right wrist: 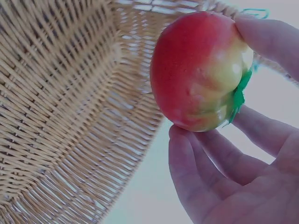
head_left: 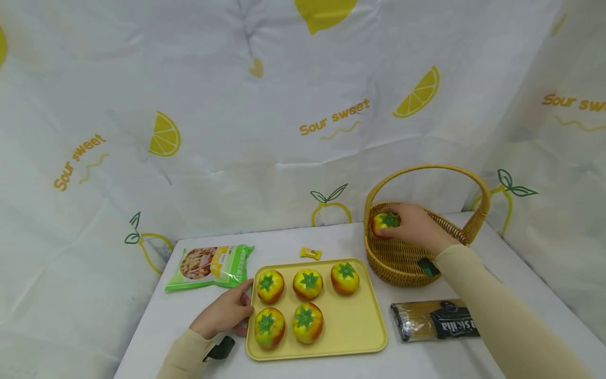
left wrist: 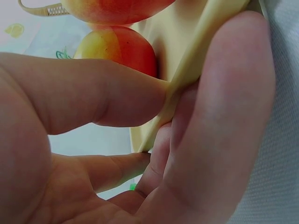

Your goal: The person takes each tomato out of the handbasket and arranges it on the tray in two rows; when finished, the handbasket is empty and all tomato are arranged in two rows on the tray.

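Observation:
In the head view, my right hand (head_left: 416, 225) pinches a red-and-yellow tomato-like fruit (right wrist: 201, 70) with a green star-shaped top, between thumb and fingertips. This fruit is inside the rim of the wicker basket (head_left: 402, 258), at its left end. Whether it touches the basket's bottom I cannot tell. My left hand (head_left: 227, 310) grips the left edge of a yellow tray (head_left: 352, 329), thumb and fingers on its rim (left wrist: 184, 70). Several similar fruits lie on the tray, three in the back row, such as this fruit (head_left: 309, 284), and two in front.
A green-and-white food packet (head_left: 210, 266) lies behind my left hand. Behind the tray is a small yellow wrapped candy (head_left: 310, 253). A pack of spaghetti (head_left: 433, 320) lies right of the tray, partly under my right forearm. The basket's tall handle (head_left: 428, 167) arches over my right hand.

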Tool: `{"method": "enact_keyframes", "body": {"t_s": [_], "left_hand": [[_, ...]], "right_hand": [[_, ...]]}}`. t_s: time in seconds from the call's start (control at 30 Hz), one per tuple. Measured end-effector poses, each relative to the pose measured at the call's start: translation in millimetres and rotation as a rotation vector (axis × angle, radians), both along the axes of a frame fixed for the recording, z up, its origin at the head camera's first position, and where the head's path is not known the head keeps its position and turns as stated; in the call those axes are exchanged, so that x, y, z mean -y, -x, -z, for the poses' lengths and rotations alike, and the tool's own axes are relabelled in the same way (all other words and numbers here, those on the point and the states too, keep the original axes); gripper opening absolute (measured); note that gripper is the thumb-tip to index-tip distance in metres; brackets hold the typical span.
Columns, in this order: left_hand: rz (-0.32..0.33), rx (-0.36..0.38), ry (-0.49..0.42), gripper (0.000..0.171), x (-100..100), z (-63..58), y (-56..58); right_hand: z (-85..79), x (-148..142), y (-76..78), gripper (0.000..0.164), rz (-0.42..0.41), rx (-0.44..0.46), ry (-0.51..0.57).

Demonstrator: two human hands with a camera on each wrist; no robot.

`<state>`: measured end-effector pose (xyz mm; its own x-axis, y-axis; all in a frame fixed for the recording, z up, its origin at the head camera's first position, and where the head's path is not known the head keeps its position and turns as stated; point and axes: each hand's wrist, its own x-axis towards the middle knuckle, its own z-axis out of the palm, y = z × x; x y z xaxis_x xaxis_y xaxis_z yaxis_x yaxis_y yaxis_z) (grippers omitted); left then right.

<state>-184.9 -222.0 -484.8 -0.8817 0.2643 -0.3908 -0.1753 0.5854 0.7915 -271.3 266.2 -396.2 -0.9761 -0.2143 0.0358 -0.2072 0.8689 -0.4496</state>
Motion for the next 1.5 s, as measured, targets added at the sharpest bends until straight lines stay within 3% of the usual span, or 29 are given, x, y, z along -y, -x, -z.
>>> {"method": "enact_keyframes", "body": {"t_s": [0.4,0.73,1.17,1.5], "left_hand": [[0.000,-0.007,0.004,0.080,0.3,0.1,0.4],[-0.006,-0.006,0.008,0.080,0.6,0.2,2.1],[-0.001,-0.009,0.006,0.079,-2.7,-0.5,2.1],[-0.003,-0.004,-0.007,0.078,-2.3,0.4,-0.4]], "right_hand": [[-17.8,25.2,-64.8,0.068,-0.013,-0.094,0.012],[-6.2,61.0,-101.1,0.064,-0.133,-0.204,0.043],[28.0,97.6,-141.0,0.066,-0.136,-0.021,0.088],[51.7,104.4,-146.3,0.067,-0.163,0.014,0.055]]}}
